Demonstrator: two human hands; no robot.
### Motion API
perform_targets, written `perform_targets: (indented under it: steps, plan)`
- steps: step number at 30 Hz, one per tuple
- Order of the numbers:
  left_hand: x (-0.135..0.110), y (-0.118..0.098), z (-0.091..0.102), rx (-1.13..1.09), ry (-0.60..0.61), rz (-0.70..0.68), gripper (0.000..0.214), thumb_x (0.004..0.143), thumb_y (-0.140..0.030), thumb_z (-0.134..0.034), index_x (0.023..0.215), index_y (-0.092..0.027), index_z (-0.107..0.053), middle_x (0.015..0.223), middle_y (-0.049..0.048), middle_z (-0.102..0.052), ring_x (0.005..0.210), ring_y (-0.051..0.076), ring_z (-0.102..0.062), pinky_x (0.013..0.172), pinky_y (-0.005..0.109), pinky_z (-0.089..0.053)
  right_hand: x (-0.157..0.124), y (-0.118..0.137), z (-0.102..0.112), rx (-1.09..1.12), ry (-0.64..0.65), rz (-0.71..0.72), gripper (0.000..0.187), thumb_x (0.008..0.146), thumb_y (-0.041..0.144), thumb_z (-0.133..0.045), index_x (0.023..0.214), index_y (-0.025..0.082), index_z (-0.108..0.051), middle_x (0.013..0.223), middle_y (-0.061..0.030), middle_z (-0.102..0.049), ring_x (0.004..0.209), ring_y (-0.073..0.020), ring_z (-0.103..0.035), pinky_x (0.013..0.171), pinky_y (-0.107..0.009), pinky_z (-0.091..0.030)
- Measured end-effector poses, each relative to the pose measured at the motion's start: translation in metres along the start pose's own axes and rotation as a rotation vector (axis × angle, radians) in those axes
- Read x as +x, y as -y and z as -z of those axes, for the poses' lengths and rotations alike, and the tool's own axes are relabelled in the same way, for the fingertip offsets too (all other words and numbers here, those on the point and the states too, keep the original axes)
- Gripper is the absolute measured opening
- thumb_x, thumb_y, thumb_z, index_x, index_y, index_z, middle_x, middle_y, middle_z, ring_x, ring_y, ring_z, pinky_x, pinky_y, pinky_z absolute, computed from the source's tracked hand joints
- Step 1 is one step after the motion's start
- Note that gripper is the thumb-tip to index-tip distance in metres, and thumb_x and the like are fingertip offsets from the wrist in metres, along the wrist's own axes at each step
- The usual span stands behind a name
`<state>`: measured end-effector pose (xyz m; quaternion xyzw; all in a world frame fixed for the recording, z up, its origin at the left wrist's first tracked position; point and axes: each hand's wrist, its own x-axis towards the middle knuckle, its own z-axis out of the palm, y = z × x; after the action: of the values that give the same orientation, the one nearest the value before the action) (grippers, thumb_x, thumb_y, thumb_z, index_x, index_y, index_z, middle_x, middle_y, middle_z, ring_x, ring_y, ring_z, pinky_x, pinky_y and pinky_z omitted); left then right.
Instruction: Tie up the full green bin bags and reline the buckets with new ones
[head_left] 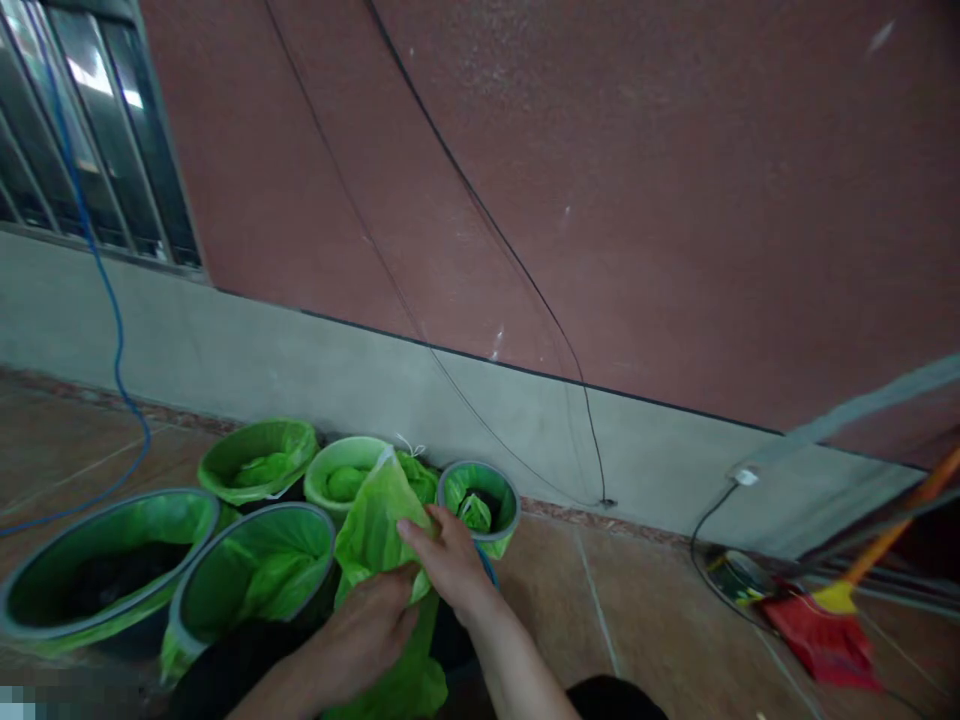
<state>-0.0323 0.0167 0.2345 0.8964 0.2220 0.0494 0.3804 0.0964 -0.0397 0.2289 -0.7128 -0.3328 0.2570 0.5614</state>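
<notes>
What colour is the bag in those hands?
The bag is bright green, seen in the head view.

Lower center: green plastic bag [371, 525] gripped in both hands, left hand [375, 620] lower, right hand [454, 565] higher and right. Lower left to center: several bins with green liners; leftmost bin [201, 525] has dark contents. Brown tiled floor [547, 590] underneath. Upper left: barred window [82, 120], blue cord [116, 325] hanging to floor. Top center to right: reddish-brown wall [712, 200], black cable [480, 205] slanting down it. Lower right: red broom head [821, 640], orange handle [896, 520].
</notes>
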Motion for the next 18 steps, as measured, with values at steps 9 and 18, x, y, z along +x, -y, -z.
perform_targets:
  steps: [9, 18]
  plan:
    - [-0.027, 0.049, -0.072, 0.140, 0.180, 0.080, 0.047, 0.078, -0.025, -0.052, 0.119, -0.033, -0.073, 0.121, 0.0066, -0.078, 0.120, 0.031, -0.068, 0.106, 0.042, -0.051, 0.009, 0.025, 0.111, -0.033, -0.405, 0.326, 0.025, 0.078, 0.031, -0.057, 0.089, 0.019, -0.076, 0.083, -0.0031, -0.072, 0.073, -0.0192, -0.063, 0.070, -0.030, -0.048]
    - [-0.007, 0.035, 0.044, 0.729, -0.193, 0.126, 0.026, 0.085, -0.019, -0.046, 0.084, -0.015, -0.071, 0.099, 0.0215, -0.077, 0.107, 0.041, -0.067, 0.096, 0.055, -0.046, -0.003, 0.048, 0.206, -0.480, -0.709, 0.468, 0.023, 0.077, 0.023, -0.049, 0.081, 0.017, -0.071, 0.088, -0.0090, -0.070, 0.071, -0.0197, -0.061, 0.074, -0.034, -0.050]
